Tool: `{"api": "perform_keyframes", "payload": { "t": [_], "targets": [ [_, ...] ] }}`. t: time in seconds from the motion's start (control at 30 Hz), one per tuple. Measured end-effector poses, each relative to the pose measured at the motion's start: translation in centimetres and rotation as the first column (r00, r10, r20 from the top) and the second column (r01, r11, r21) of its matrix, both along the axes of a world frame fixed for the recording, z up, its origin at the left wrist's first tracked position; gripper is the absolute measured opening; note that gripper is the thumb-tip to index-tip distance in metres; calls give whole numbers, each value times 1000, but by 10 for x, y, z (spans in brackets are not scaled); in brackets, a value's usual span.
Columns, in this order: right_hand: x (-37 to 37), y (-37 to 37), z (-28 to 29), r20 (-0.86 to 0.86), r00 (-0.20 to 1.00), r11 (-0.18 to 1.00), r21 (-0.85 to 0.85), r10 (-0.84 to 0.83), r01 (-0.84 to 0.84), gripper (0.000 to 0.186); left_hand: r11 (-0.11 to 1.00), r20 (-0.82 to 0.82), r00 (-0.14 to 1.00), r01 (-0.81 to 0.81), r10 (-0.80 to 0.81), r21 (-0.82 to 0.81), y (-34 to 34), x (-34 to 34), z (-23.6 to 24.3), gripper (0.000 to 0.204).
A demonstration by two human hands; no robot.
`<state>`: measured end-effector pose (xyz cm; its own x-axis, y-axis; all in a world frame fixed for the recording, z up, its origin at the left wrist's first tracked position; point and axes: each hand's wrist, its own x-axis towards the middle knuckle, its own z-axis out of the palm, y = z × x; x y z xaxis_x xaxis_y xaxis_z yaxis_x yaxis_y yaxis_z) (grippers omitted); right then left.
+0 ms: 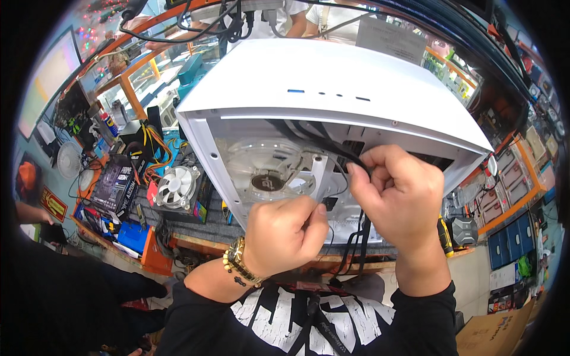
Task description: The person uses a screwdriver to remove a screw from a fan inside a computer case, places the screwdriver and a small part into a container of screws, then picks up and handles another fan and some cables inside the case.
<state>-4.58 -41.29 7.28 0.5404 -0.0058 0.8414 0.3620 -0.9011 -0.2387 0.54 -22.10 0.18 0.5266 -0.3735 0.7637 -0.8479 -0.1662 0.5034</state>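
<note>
My black-shirted torso is closest, with the white case beyond, its side open. Inside, at left, is a clear fan. My left hand is curled closed before the opening; whether it grips anything, I cannot tell. My right hand pinches black cables coming from the case's upper interior.

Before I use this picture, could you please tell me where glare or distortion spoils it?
In the head view, the white computer case is nearly washed out on top, its long edges bow, black fills the corners, while the left hand and right hand look fairly sharp.
</note>
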Motion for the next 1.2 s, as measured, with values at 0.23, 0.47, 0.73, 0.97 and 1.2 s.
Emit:
{"api": "perform_keyframes", "payload": {
  "t": [0.23, 0.47, 0.73, 0.97, 1.2],
  "targets": [
    [-2, 3, 7, -56, 996, 997, 37, 68, -66, 12, 987, 43, 994, -107, 103, 123, -12, -5, 16, 21],
    [-4, 10, 11, -129, 977, 977, 151, 172, -152, 22, 966, 98, 988, -141, 122, 216, -12, -4, 21, 29],
    [1, 17, 11, -34, 999, 999, 5, 40, -40, 21, 957, 81, 995, -85, 65, 277, 9, -9, 37, 14],
    [10, 22, 0, 83, 989, 992, -7, 124, -124, 22, 999, 400, 915, -47, 44, -1, 24, 11, 70, 34],
    [15, 14, -19, 260, 928, 963, -45, 266, -264, 32, 980, 496, 867, -131, 40, 150, 32, 23, 82, 43]
  ]
}}
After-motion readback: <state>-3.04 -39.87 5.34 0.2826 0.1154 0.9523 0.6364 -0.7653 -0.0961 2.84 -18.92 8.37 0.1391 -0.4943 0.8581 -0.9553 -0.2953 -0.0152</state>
